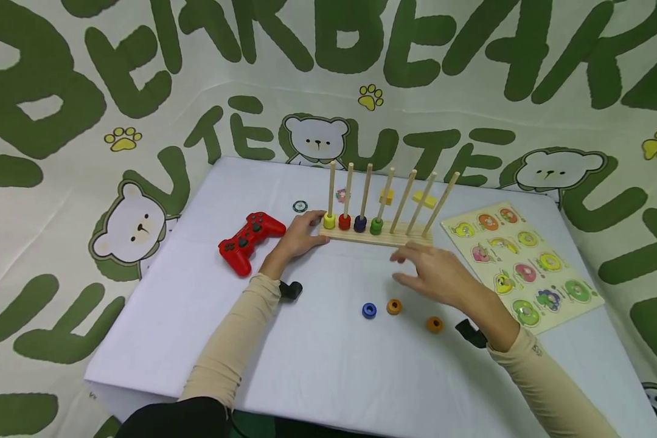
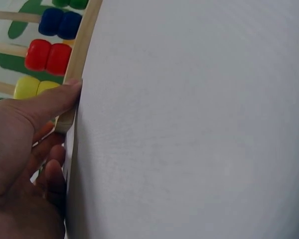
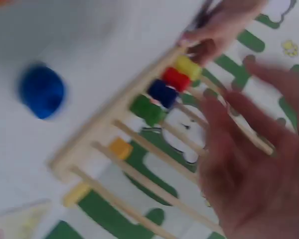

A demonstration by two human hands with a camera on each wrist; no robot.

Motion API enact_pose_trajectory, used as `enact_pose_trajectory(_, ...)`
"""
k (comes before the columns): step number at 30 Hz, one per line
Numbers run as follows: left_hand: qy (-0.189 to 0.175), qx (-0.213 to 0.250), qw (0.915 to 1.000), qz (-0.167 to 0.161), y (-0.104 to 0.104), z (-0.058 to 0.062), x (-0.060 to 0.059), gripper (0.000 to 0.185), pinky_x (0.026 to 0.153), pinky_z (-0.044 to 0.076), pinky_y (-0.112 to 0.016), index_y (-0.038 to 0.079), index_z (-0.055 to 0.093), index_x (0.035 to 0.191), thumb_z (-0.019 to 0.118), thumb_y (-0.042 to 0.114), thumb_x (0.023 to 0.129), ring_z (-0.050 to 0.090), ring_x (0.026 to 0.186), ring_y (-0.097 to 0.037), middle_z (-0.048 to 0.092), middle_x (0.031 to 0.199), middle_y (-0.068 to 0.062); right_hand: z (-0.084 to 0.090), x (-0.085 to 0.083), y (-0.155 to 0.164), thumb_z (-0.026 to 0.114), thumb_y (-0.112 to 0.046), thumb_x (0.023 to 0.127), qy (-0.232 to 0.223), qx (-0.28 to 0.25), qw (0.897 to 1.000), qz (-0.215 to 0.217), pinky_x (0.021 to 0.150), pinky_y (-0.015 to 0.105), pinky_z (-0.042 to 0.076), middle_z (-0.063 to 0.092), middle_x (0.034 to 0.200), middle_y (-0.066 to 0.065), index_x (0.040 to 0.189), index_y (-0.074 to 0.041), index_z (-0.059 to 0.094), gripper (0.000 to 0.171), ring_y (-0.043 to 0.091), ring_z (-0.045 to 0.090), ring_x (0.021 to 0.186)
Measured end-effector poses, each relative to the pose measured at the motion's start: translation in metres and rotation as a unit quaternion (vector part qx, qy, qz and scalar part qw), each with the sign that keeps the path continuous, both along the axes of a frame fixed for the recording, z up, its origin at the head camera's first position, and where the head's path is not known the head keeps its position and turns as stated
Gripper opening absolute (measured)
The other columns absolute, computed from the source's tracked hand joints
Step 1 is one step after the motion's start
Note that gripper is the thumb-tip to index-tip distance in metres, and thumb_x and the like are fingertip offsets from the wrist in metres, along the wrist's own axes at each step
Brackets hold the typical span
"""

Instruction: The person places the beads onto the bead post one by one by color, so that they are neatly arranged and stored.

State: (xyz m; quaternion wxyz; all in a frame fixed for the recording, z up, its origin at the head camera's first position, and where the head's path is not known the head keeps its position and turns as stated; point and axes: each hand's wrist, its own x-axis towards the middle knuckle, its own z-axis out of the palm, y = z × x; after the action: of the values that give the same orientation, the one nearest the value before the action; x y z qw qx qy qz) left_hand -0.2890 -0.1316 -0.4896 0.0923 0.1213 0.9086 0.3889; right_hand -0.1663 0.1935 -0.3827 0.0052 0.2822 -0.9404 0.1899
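Note:
A wooden peg rack (image 1: pixel 376 236) stands on the table with a row of upright wooden rods. Yellow beads (image 1: pixel 329 221), red beads (image 1: pixel 344 222), dark blue beads (image 1: pixel 360 224) and green beads (image 1: pixel 376 226) sit in pairs low on its first rods; the rods to the right are bare. My left hand (image 1: pixel 302 236) grips the rack's left end, thumb along the front edge of the base. In front of the rack's right part hovers my right hand (image 1: pixel 435 274), fingers loosely bent and holding nothing. A blue bead (image 1: pixel 369 311) and two orange beads (image 1: pixel 394 306) lie loose below it.
A red game controller (image 1: pixel 249 242) lies left of my left hand. On the right is a fruit picture board (image 1: pixel 520 261). Behind the rack are yellow blocks (image 1: pixel 424 199) and a small round disc (image 1: pixel 300 207). A printed cloth backs the table.

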Motion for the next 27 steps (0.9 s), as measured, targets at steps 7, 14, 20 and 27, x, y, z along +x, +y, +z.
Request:
enact_pose_trajectory(7, 0.002, -0.001, 1.0000, 0.001, 0.001, 0.002, -0.002, 0.074, 0.119, 0.041, -0.052, 0.009, 0.047, 0.160, 0.082, 0.020, 0.096, 0.049, 0.139, -0.037, 0.056, 0.153, -0.021, -0.043, 0.022, 0.008, 0.085, -0.022, 0.091, -0.128, 0.061, 0.989, 0.044, 0.081, 0.041, 0.058, 0.071, 0.106, -0.004, 0.113, -0.016, 0.077, 0.024, 0.013, 0.067, 0.090)
enact_pose_trajectory(14, -0.004, 0.007, 1.0000, 0.002, 0.002, 0.000, -0.001, 0.074, 0.120, 0.040, -0.053, 0.010, 0.047, 0.160, 0.082, 0.021, 0.096, 0.048, 0.140, -0.037, 0.055, 0.154, -0.021, -0.055, 0.026, 0.005, 0.085, -0.024, 0.091, -0.120, 0.047, 0.991, 0.037, 0.077, 0.034, 0.055, 0.066, 0.094, -0.011, 0.103, -0.018, 0.074, 0.017, 0.005, 0.061, 0.085)
enact_pose_trajectory(20, 0.001, 0.002, 1.0000, 0.002, 0.001, 0.000, 0.000, 0.074, 0.120, 0.040, -0.053, 0.009, 0.047, 0.160, 0.081, 0.021, 0.096, 0.048, 0.140, -0.038, 0.056, 0.153, -0.021, -0.029, 0.012, 0.007, 0.085, -0.019, 0.090, -0.072, 0.017, 0.997, 0.010, 0.075, 0.037, 0.056, 0.074, 0.104, -0.003, 0.113, -0.013, 0.077, 0.024, 0.017, 0.067, 0.088)
enact_pose_trajectory(27, 0.003, 0.000, 1.0000, -0.002, 0.001, 0.001, 0.000, 0.074, 0.120, 0.040, -0.052, 0.009, 0.047, 0.160, 0.082, 0.021, 0.096, 0.049, 0.140, -0.038, 0.055, 0.155, -0.020, 0.025, -0.016, 0.011, 0.085, -0.013, 0.091, 0.059, -0.076, 0.995, -0.039, 0.056, 0.029, 0.043, 0.074, 0.104, 0.007, 0.115, -0.007, 0.077, 0.026, 0.014, 0.056, 0.069)
